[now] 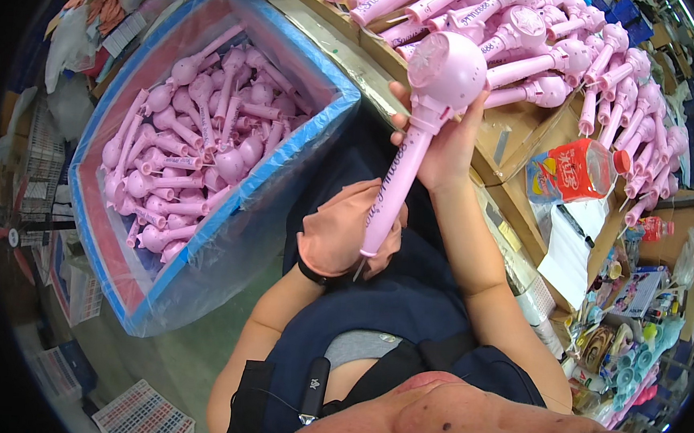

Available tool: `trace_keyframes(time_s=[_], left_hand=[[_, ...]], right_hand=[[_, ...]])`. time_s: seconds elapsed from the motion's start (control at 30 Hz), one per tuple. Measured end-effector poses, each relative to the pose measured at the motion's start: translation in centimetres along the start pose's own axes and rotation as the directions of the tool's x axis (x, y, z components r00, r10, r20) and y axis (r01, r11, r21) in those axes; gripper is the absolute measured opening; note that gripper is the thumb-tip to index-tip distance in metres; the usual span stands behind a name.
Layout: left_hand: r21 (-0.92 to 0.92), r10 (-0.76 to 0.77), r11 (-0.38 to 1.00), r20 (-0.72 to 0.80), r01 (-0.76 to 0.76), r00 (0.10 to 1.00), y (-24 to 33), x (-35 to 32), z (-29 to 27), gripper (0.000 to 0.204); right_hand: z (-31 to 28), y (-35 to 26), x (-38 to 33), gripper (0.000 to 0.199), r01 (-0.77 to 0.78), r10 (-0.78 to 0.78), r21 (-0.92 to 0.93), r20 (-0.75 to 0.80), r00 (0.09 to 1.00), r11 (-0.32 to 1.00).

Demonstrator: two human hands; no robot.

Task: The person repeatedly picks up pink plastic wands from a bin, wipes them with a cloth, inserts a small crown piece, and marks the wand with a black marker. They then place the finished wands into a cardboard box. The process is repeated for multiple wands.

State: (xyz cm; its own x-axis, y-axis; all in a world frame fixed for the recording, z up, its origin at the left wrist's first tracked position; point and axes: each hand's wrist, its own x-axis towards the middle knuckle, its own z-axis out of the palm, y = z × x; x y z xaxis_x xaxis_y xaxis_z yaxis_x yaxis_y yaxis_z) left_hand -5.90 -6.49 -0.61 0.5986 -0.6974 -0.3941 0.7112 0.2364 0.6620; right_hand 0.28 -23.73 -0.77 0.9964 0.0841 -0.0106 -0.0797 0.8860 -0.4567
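Note:
A large pink toy wand [402,176] with a round head and a printed handle slants in front of me. My right hand [448,155] holds it at the neck below the head, fingers showing on both sides. My left hand [346,228], a black band at its wrist, is covered by a peach-coloured cloth [338,232] bunched against the lower handle. The cloth hides its fingers. A thin metal rod sticks out of the handle's lower end.
To the left stands a blue-edged bin [234,217] lined with clear plastic, heaped with pink wands [202,102]. More wands [528,36] lie on a cardboard-covered bench at upper right. A red-labelled bottle [579,172], white paper [566,252] and clutter are at right.

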Motion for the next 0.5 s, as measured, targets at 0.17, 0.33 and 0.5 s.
trace_keyframes(time_s=[0.17,0.33,0.5], left_hand=[[0.302,0.363,0.809,0.417,-0.504,0.833,-0.3,1.3,-1.3,0.031],[-0.544,0.159,0.838,0.177,-0.038,0.971,-1.6,2.0,-3.2,0.037],[-0.673,0.322,0.698,-0.011,-0.245,0.947,-0.8,2.6,-4.4,0.031]], right_hand=[[0.0,0.1,0.0,0.080,0.079,-0.103,-0.146,-0.164,0.981,0.986],[1.2,-1.9,0.2,0.051,0.196,-0.292,-0.453,-0.153,0.944,0.870],[4.8,-3.3,-3.2,0.059,0.422,-0.301,-0.884,0.354,0.886,0.201]])
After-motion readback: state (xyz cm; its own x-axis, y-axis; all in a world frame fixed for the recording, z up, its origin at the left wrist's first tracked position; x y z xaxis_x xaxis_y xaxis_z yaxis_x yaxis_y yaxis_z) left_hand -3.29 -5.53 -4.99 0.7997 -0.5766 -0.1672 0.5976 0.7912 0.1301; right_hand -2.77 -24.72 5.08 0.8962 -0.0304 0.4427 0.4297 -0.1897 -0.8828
